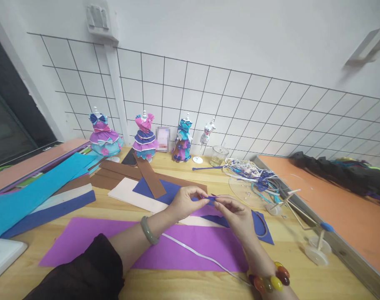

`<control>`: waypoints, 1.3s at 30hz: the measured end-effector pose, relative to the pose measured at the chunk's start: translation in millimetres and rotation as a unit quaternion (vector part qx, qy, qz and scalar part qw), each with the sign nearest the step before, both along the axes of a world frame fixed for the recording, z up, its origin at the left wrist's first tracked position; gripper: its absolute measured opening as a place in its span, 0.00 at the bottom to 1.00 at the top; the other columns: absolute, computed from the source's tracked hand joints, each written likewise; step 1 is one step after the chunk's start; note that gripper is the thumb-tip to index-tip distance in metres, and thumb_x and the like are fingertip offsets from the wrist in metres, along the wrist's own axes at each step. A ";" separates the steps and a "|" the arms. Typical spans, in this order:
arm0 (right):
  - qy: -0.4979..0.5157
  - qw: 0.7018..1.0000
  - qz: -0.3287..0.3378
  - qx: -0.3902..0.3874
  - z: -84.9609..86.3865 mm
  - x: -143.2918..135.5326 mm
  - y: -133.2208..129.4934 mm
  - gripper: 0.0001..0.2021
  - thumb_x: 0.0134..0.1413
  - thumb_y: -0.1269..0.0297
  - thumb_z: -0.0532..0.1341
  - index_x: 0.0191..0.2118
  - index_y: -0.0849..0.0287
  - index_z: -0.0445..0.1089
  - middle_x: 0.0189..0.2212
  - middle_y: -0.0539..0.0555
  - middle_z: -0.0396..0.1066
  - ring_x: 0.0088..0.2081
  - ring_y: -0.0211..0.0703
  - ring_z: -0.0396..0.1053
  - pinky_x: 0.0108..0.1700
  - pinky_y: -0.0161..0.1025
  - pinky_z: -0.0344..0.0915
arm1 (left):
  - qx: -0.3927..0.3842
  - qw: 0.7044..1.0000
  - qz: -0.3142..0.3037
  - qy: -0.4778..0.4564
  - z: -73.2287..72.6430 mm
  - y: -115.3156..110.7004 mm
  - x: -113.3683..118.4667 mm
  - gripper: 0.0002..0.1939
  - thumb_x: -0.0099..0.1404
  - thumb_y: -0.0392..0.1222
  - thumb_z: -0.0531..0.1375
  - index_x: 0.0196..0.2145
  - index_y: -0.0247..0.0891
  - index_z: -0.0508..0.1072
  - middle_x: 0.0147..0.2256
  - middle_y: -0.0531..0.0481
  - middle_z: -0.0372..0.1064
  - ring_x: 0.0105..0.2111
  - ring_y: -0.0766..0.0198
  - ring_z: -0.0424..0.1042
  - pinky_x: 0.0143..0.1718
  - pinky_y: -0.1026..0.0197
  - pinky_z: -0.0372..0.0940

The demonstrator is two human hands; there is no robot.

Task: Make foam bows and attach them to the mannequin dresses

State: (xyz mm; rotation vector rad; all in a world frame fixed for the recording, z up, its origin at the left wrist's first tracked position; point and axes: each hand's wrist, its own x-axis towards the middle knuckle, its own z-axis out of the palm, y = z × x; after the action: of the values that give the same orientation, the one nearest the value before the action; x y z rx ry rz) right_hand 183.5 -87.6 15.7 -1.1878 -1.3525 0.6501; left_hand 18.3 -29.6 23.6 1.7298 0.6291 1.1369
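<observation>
Above the middle of the table, my left hand [190, 202] and my right hand [235, 212] pinch a small dark blue piece [211, 198] between thumbs and fingertips. Its exact shape is too small to tell. Below the hands lies a wide purple sheet [190, 250], crossed by a thin white ribbon [193, 251]. Dark blue sheets [263, 227], a pale cream strip [127, 193] and brown strips [151, 177] overlap just behind and beside the hands.
Dressed miniature mannequins [144, 139] and a bare one [206, 137] stand along the wall grid. A glass jar [219, 155], tangled ribbons [255, 173] and a white-based stand [318, 250] are to the right. Turquoise strips [43, 191] lie left; an orange board [333, 200] edges the right.
</observation>
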 end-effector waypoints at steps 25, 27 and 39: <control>-0.044 0.999 0.013 0.001 0.4 0.4 -0.5 0.07 0.46 0.62 0.62 0.33 0.56 0.74 0.33 0.55 0.71 0.33 0.44 0.68 0.32 0.39 0.66 | 0.085 0.996 -0.026 0.026 1.8 0.7 -1.5 0.08 0.57 0.38 0.57 0.32 0.36 0.74 0.29 0.48 0.67 0.30 0.69 0.65 0.32 0.66 0.61; -0.047 0.999 0.009 -0.002 -0.2 0.5 -0.2 0.08 0.46 0.62 0.62 0.34 0.56 0.73 0.33 0.56 0.71 0.34 0.44 0.69 0.32 0.40 0.67 | 0.086 0.996 -0.026 0.026 1.3 0.9 -1.4 0.08 0.57 0.39 0.57 0.32 0.36 0.75 0.29 0.48 0.67 0.30 0.69 0.66 0.32 0.66 0.61; -0.154 0.986 -0.004 0.065 2.5 1.2 -0.7 0.09 0.49 0.65 0.59 0.39 0.54 0.72 0.35 0.55 0.72 0.37 0.45 0.69 0.37 0.42 0.67 | 0.122 0.990 0.010 0.062 2.0 -0.7 -0.7 0.09 0.57 0.37 0.57 0.35 0.36 0.74 0.30 0.49 0.68 0.30 0.69 0.66 0.32 0.67 0.61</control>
State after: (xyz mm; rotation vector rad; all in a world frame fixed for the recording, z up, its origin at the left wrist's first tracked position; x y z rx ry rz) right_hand 184.7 -88.4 18.2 -1.2213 -1.6221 0.3743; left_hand 17.6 -30.3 25.6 2.0199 0.6032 1.1649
